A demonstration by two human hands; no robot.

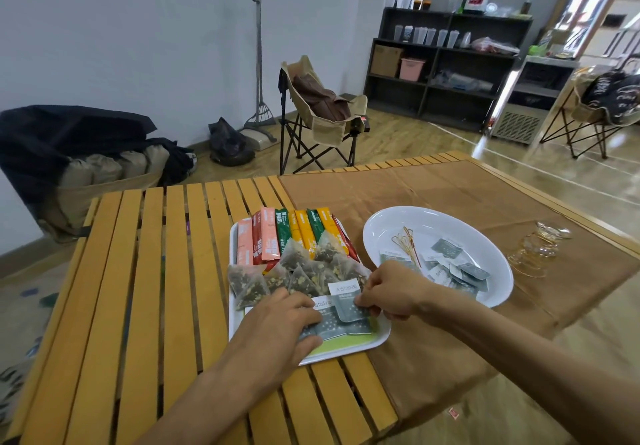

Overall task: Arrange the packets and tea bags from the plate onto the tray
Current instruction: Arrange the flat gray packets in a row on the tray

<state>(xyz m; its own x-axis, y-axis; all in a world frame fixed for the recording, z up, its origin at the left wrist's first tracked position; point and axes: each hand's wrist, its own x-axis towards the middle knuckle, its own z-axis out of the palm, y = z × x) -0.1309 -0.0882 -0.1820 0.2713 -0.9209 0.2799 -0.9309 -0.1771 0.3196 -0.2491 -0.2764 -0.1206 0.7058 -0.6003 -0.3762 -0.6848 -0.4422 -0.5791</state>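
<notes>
Left hand (277, 323) presses flat on grey-green packets (332, 330) at near end of white tray (379, 335). Right hand (391, 292) pinches one grey-green packet (348, 302) above them. Pyramid tea bags (304, 268) mid-tray, colored stick packets (294, 233) at far end. More grey packets in white plate (433, 218) to the right.

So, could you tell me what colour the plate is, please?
White, seen in the head view: plate.
</notes>
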